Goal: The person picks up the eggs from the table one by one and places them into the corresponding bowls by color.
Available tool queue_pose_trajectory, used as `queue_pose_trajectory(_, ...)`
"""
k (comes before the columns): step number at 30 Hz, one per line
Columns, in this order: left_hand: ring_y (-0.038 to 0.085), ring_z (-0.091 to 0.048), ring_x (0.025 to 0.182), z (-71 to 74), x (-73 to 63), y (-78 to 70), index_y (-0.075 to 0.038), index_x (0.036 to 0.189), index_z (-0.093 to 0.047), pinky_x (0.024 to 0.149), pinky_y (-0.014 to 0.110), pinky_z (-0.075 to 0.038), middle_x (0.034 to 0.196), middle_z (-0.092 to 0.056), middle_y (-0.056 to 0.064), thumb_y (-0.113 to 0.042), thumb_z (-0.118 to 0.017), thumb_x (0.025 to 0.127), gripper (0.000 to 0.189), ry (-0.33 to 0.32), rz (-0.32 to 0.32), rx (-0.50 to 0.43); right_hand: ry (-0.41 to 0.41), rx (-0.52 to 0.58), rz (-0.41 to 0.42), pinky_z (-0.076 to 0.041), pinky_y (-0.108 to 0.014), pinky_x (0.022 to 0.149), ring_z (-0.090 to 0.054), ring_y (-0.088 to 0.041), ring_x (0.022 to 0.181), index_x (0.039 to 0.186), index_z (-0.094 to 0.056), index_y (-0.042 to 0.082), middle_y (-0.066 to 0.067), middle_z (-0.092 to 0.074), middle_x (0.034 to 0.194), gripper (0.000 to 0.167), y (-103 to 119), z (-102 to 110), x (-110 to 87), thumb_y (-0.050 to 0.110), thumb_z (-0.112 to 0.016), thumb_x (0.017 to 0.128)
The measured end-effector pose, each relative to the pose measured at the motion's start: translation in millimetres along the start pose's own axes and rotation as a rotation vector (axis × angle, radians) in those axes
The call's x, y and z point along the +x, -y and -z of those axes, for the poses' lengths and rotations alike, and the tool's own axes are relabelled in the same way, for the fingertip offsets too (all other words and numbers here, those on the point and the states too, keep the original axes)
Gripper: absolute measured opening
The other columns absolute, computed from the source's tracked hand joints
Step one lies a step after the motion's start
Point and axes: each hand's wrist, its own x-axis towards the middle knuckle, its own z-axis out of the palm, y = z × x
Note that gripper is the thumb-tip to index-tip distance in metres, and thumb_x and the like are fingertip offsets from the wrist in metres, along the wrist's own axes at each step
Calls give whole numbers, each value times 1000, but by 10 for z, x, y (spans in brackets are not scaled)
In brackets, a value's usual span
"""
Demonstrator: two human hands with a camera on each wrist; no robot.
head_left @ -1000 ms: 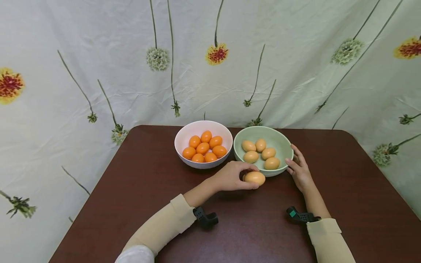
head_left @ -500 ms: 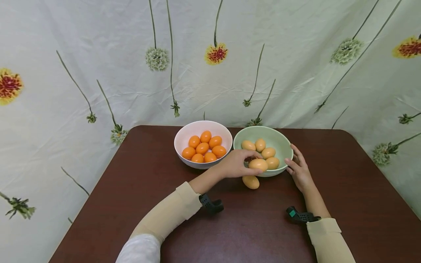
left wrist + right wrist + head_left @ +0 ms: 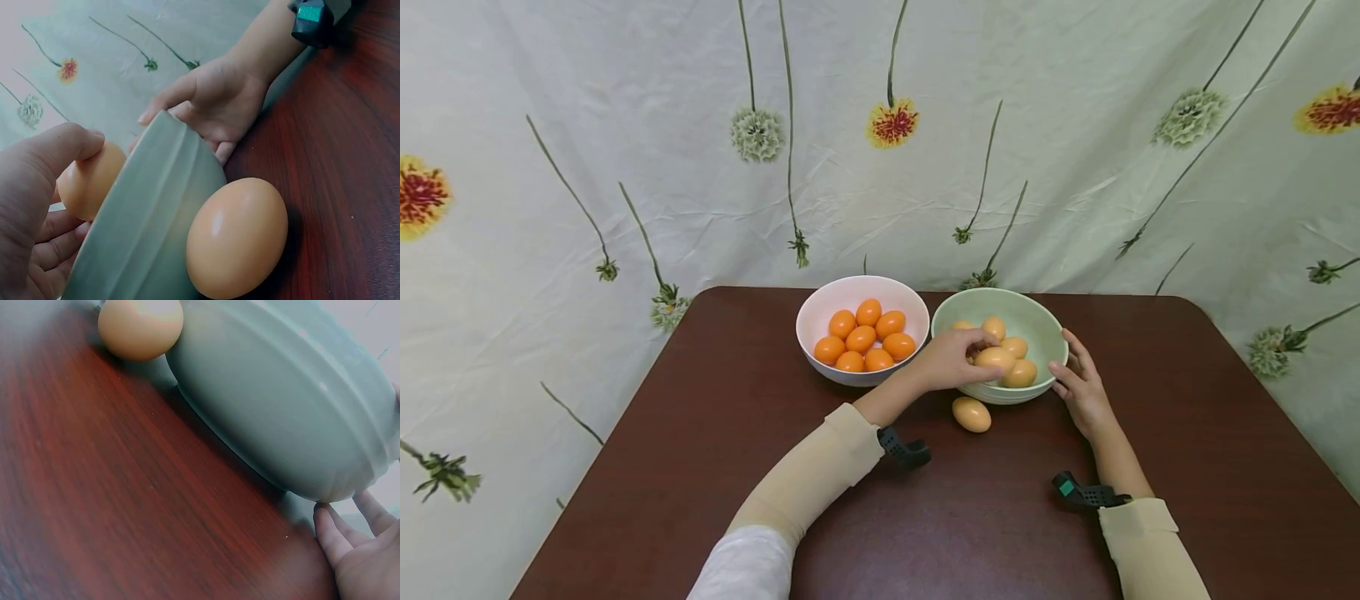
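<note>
In the head view my left hand [image 3: 951,360] pinches a brown egg [image 3: 995,359] between thumb and fingers, inside the green bowl [image 3: 1037,325]. Several more brown eggs lie in that bowl, partly hidden by the hand. My right hand [image 3: 1084,387] grips the bowl's right side, its thumb at the rim in the left wrist view and its fingers against the outer wall. One loose egg [image 3: 237,237] rests on the table close against the bowl's near side; the right wrist view also shows this egg [image 3: 140,328] beside the bowl.
A pink-white bowl [image 3: 808,329] with several small orange fruits [image 3: 861,338] stands just left of the green one. Both bowls sit near the far edge of the dark wooden table [image 3: 737,400]. Behind hangs a flowered cloth [image 3: 685,75].
My left hand has lifted an egg from the table in front and carried it up over the rim into the green bowl. The other loose egg came into view. The right hand stays put.
</note>
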Motion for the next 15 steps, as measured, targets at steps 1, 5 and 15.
queue_pose_trajectory(1, 9, -57, 89, -4, 15, 4, -10, 119, -66, 79, 18, -45, 103, -66, 1, -34, -75, 85, 43, 2, 5, 0, 0, 1, 0, -47, -18, 86, -40, -16, 121, 156, -22, 22, -9, -23, 146, 66, 0, 0, -1, 13, -53, 99)
queue_pose_trajectory(5, 10, -57, 90, -16, 70, 22, -9, 120, -66, 79, 17, -44, 104, -67, 2, -33, -75, 85, 43, 13, 23, 7, -3, -2, -5, -47, -18, 86, -40, -16, 121, 156, -22, 23, -9, -23, 146, 65, 1, -1, 2, 13, -53, 99)
queue_pose_trajectory(15, 8, -55, 82, -45, 174, 26, -10, 117, -66, 73, 18, -41, 97, -68, -2, -37, -72, 87, 41, 78, 24, 197, -4, -14, -6, -46, -18, 85, -39, -16, 121, 157, -21, 23, -13, -18, 150, 66, 3, -1, 9, 13, -53, 100)
